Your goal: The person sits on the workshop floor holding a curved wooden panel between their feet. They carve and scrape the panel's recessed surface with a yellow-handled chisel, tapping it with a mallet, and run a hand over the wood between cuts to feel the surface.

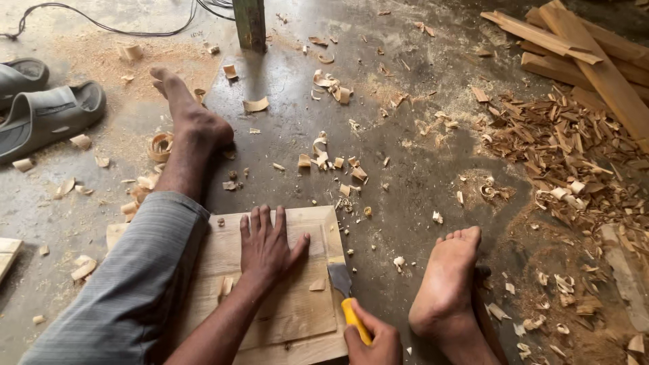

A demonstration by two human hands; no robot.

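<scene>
I sit on the floor with a flat wooden board [301, 323] between my legs. My left hand [267, 245] lies palm down on the board, fingers spread, pressing it flat. My right hand [373, 341] grips the yellow handle of a chisel [345, 290]. The chisel's steel blade rests against the board's right edge. My left leg in grey trousers [145, 277] stretches over the board's left side, and my bare right foot [447, 280] lies to the right.
Wood shavings and sawdust [561, 155] cover the concrete floor, thickest at the right. Wooden planks [595, 54] are stacked at the top right. Grey sandals [44, 111] sit at the left, a green post [250, 23] and black cables [108, 27] at the top.
</scene>
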